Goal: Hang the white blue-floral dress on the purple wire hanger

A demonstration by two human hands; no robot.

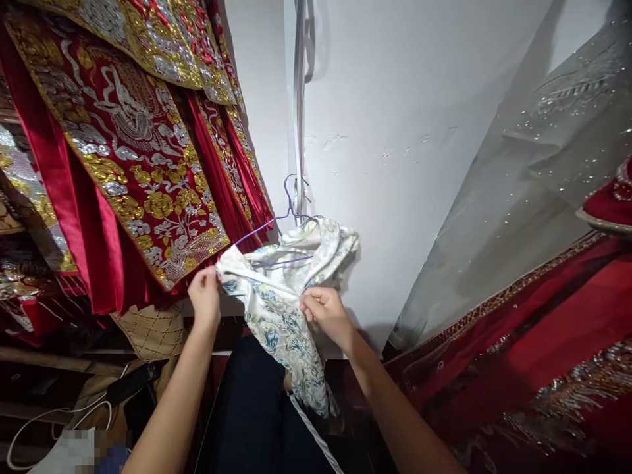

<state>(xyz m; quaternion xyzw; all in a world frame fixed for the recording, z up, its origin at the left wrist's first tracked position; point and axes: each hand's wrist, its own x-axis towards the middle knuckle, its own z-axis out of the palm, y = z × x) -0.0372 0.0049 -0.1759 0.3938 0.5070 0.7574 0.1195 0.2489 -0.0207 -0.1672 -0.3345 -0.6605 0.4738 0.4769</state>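
A white satin garment (281,309) with a blue and yellow floral print hangs on a thin blue wire hanger (276,224) in front of a white wall. My left hand (205,296) pinches the garment's left shoulder where the hanger end sits. My right hand (326,313) grips the fabric on the right side, lower down. The garment drapes down between my forearms toward a dark cloth below.
Red garments with gold and silver embroidery (133,145) hang close at the left. A sheer sequined veil (533,164) and more red embroidered cloth (543,355) fill the right. White cables (64,415) and a quilted gold item (153,332) lie low at the left.
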